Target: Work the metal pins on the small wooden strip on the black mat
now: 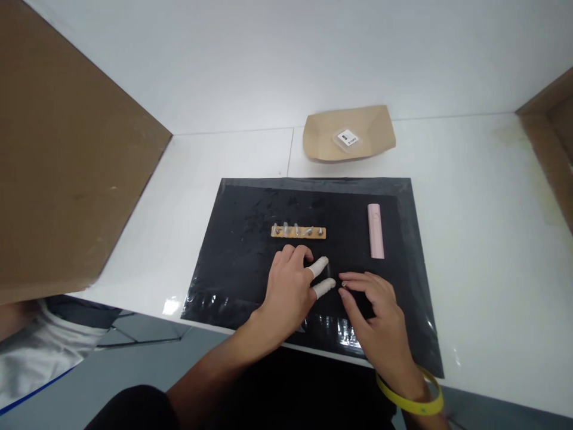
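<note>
My left hand (290, 283) rests over the black mat (242, 257), white finger cots on its thumb and index finger. Those two fingertips stand apart, and only a faint, unclear sheen shows between them. My right hand (378, 307) pinches a small metallic piece (344, 285) between thumb and fingers, just right of the left thumb. Beyond the left hand lies an orange-yellow strip (298, 232), carrying a row of several small clear tips (285, 229) and metal bits; its right-end spot shows a short metal bit (320, 231).
A pale pink bar-shaped device (376, 231) lies at the mat's right. Behind the mat, a brown paper tray (317, 134) holds a clear labelled box (347, 139). Brown panels stand at left (76, 149) and right. Part of another person, a white garment (45, 346), shows at lower left.
</note>
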Demonstrator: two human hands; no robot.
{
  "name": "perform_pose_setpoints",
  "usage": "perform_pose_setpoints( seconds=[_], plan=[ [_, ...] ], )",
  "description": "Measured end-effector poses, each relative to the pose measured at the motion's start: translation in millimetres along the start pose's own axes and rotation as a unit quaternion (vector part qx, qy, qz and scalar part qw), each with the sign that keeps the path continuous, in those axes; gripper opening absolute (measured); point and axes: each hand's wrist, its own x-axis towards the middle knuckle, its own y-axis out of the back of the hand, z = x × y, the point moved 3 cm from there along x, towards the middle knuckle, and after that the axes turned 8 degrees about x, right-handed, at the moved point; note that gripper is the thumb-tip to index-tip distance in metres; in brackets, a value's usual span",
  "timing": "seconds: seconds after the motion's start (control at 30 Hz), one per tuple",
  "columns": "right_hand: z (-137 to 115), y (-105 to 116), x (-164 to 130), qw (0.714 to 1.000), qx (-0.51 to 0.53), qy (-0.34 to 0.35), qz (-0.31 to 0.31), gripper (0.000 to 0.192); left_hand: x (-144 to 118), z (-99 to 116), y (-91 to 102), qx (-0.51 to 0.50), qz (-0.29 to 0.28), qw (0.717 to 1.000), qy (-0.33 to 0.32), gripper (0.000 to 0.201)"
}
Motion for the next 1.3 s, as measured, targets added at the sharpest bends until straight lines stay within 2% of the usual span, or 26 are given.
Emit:
perform_pose_setpoints(
  seconds=[0.2,0.4,0.6,0.93,1.3],
  plan=[
    [-0.4,-1.0,0.5,1.000,-0.014,0.010,-0.001,0.004,7.6,-0.1,2.7,-0.033,-0.009,0.999,0.001,0.024],
    [-0.2,-0.8,0.4,1.000,-0.020,0.020,-0.007,0.005,19.9,0.3,8.0,-0.039,-0.035,0.998,-0.035,0.024],
    [0.0,-2.0,0.8,0.999,-0.024,0.028,-0.008,0.005,19.0,2.1,9.9,-0.041,-0.051,0.998,-0.020,0.023],
    [0.6,-1.7,0.4,0.999,-0.022,0.025,-0.006,0.005,15.8,1.9,8.9,-0.041,-0.026,0.998,-0.028,0.016],
    [0.1,-2.7,1.7,0.999,-0.021,0.035,-0.013,0.004,22.8,1.2,8.0,-0.058,-0.039,0.997,-0.029,0.028]
  ],
)
